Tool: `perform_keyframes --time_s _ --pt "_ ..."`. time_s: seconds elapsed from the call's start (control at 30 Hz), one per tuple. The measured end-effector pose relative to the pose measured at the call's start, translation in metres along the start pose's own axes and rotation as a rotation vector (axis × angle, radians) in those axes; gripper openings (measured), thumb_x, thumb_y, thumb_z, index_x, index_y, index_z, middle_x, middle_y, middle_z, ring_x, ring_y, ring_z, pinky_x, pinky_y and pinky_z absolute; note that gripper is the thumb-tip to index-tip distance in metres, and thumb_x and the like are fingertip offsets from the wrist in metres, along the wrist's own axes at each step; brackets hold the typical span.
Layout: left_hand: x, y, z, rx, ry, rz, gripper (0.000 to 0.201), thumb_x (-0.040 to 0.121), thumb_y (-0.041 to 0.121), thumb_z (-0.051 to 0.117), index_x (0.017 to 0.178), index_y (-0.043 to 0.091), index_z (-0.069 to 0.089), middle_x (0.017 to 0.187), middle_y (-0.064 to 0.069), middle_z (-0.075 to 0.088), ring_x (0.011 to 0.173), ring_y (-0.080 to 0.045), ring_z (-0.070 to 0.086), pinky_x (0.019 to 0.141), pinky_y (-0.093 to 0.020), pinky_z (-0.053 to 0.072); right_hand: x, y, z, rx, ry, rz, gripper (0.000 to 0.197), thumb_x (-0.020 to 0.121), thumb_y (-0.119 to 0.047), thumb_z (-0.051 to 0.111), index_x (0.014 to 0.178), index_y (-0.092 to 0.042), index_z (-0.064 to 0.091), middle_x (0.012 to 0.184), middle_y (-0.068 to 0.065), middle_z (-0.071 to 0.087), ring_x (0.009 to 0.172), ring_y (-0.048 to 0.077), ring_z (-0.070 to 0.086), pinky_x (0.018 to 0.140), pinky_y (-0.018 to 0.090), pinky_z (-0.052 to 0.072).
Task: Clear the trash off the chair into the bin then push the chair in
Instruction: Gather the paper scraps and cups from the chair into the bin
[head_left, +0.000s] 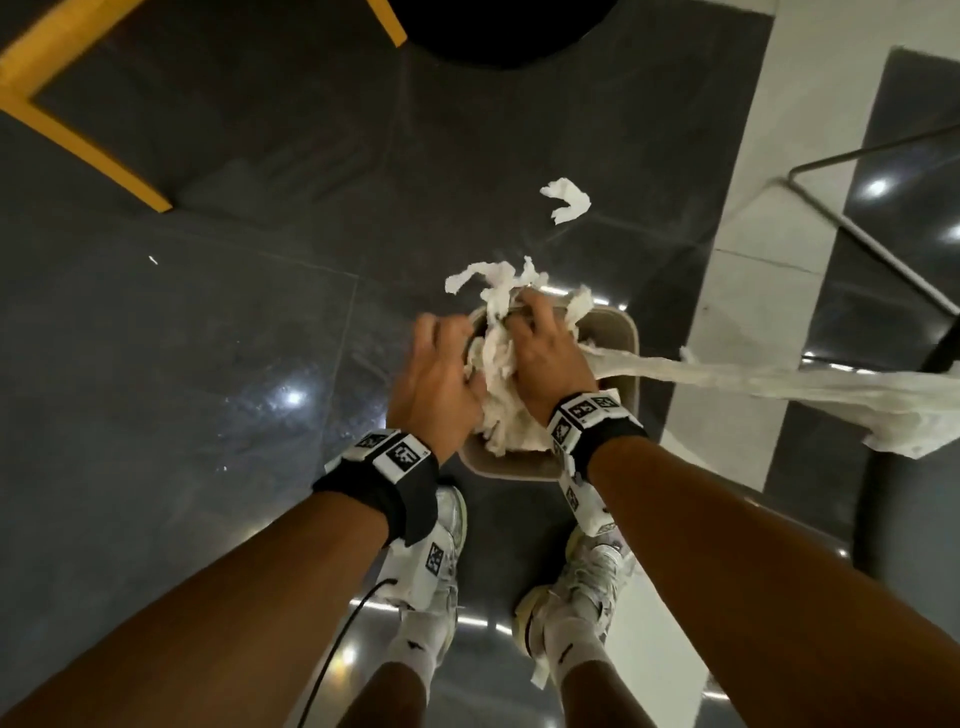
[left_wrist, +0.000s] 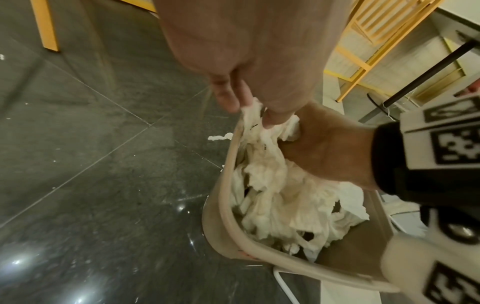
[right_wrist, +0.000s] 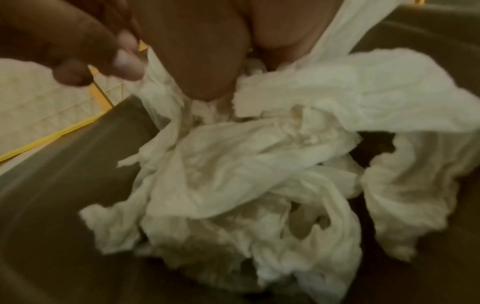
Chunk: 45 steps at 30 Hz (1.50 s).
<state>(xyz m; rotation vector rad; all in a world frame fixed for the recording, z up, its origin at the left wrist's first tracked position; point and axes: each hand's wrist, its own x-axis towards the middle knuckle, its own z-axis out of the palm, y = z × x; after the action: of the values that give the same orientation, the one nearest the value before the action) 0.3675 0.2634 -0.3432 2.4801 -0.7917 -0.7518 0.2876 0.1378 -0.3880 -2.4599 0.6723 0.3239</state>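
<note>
A beige bin (head_left: 626, 332) stands on the dark floor in front of my feet, stuffed with crumpled white tissue paper (head_left: 498, 374). Both hands are over its mouth. My left hand (head_left: 441, 364) pinches a bunch of tissue at the bin's left rim (left_wrist: 228, 216), fingertips (left_wrist: 275, 117) in the paper (left_wrist: 280, 195). My right hand (head_left: 540, 343) digs curled fingers into the wad (right_wrist: 233, 164). A long tissue strip (head_left: 779, 379) trails from the bin toward the right edge of the head view. The chair's seat cannot be made out.
One loose tissue scrap (head_left: 565, 200) lies on the floor beyond the bin. Yellow wooden legs (head_left: 78, 140) stand at the far left, a metal tube frame (head_left: 857, 228) at the right. My shoes (head_left: 587, 577) are just behind the bin.
</note>
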Motion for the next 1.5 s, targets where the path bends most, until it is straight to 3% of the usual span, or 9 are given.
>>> perform_keyframes --time_s 0.1,0.2,0.4,0.57,0.8,0.93,1.13,1.4,1.5 --pt "0.002 -0.013 0.006 -0.07 0.021 -0.175 0.063 0.08 0.024 0.078 0.132 0.016 0.044 0.133 -0.007 0.045 0.11 -0.024 0.057 0.088 -0.04 0.055 -0.019 0.001 0.004 0.033 0.068 -0.007 0.047 0.088 -0.009 0.052 0.135 -0.01 0.051 0.155 0.014 0.03 0.129 0.037 0.048 0.097 0.044 0.055" --pt "0.003 -0.017 0.009 -0.377 -0.215 -0.451 0.067 0.071 0.046 0.076 0.127 0.023 0.048 0.12 0.001 0.065 0.103 -0.018 0.066 0.092 -0.045 0.058 -0.037 0.001 0.002 0.028 0.057 -0.015 0.044 0.087 -0.012 0.061 0.13 -0.012 0.054 0.148 0.015 0.04 0.123 0.035 0.051 0.095 0.043 0.055" --pt "0.002 -0.021 0.012 -0.347 -0.341 -0.474 0.023 0.084 0.014 0.066 0.096 0.016 0.047 0.084 0.001 0.057 0.078 -0.018 0.056 0.069 -0.035 0.048 -0.028 0.0 0.002 -0.051 -0.559 0.154 0.052 0.091 -0.045 0.063 0.136 -0.022 0.052 0.139 0.007 0.055 0.128 0.031 0.054 0.11 0.047 0.043" --pt "-0.01 -0.015 0.006 -0.346 -0.336 -0.471 0.023 0.086 0.011 0.067 0.093 0.014 0.046 0.083 -0.003 0.056 0.076 -0.02 0.054 0.066 -0.034 0.045 -0.041 -0.018 -0.029 -0.208 -0.52 0.118 0.075 0.082 -0.057 0.059 0.147 -0.029 0.034 0.15 0.0 0.046 0.145 0.03 0.034 0.12 0.061 0.016" --pt "-0.021 -0.005 -0.012 -0.359 -0.251 -0.418 0.028 0.087 0.024 0.073 0.087 0.018 0.045 0.081 0.0 0.059 0.077 -0.019 0.057 0.063 -0.03 0.043 -0.018 -0.034 -0.101 -0.18 -0.059 0.151 0.071 0.086 -0.066 0.049 0.145 -0.031 0.036 0.156 0.007 0.033 0.14 0.034 0.039 0.112 0.055 0.038" --pt "-0.024 -0.005 -0.023 -0.348 -0.269 -0.378 0.031 0.087 0.031 0.072 0.092 0.016 0.046 0.084 -0.005 0.063 0.076 -0.022 0.059 0.069 -0.039 0.051 0.021 -0.027 -0.109 -0.051 -0.303 0.458 0.107 0.068 -0.097 0.029 0.156 -0.035 0.018 0.163 0.008 0.03 0.146 0.038 0.034 0.118 0.059 0.023" --pt "-0.023 -0.003 -0.023 -0.266 -0.319 -0.336 0.021 0.088 0.018 0.067 0.093 0.017 0.046 0.078 0.0 0.057 0.073 -0.02 0.054 0.062 -0.032 0.041 0.03 -0.036 -0.112 0.146 -0.328 0.214 0.031 0.098 -0.032 0.054 0.122 -0.022 0.071 0.124 0.004 0.071 0.116 0.025 0.065 0.101 0.034 0.051" --pt "-0.02 0.008 -0.019 -0.367 -0.254 -0.38 0.027 0.086 0.02 0.072 0.096 0.014 0.048 0.089 -0.004 0.063 0.081 -0.021 0.059 0.069 -0.036 0.047 -0.025 -0.032 -0.078 0.148 0.147 -0.144 0.032 0.094 -0.001 0.057 0.12 -0.012 0.071 0.112 0.011 0.068 0.099 0.029 0.067 0.087 0.041 0.056" --pt "-0.017 0.01 -0.023 -0.448 -0.246 -0.421 0.033 0.086 0.016 0.073 0.111 0.019 0.052 0.101 0.003 0.066 0.095 -0.018 0.064 0.083 -0.036 0.053 -0.044 -0.034 -0.062 0.038 -0.054 -0.047 0.031 0.094 -0.01 0.059 0.122 -0.017 0.069 0.119 0.011 0.066 0.108 0.03 0.064 0.095 0.045 0.054"
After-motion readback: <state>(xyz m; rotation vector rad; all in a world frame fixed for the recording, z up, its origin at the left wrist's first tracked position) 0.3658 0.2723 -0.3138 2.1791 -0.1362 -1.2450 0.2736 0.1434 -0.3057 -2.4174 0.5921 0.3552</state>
